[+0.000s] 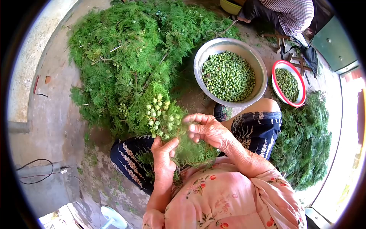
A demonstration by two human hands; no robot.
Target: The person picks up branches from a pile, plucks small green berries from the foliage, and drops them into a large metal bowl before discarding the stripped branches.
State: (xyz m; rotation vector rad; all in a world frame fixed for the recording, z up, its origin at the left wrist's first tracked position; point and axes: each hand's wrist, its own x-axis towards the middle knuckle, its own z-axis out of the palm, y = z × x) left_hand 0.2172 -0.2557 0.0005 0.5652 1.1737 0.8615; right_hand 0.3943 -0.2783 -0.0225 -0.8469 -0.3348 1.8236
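You have no readable text, label, brand, number or sign in view. Your clothing, near, shows only floral print [213, 194]; the metal bowl [228, 100], far right of your hands, bears no legible lettering.

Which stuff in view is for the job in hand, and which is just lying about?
Job:
- left hand, holding sprig
- right hand, beside sprig
- green branch piles
- metal basin, green cones inside
- red-rimmed basin, likewise

Apparently lying about:
- black cable, left
- black bag, upper right
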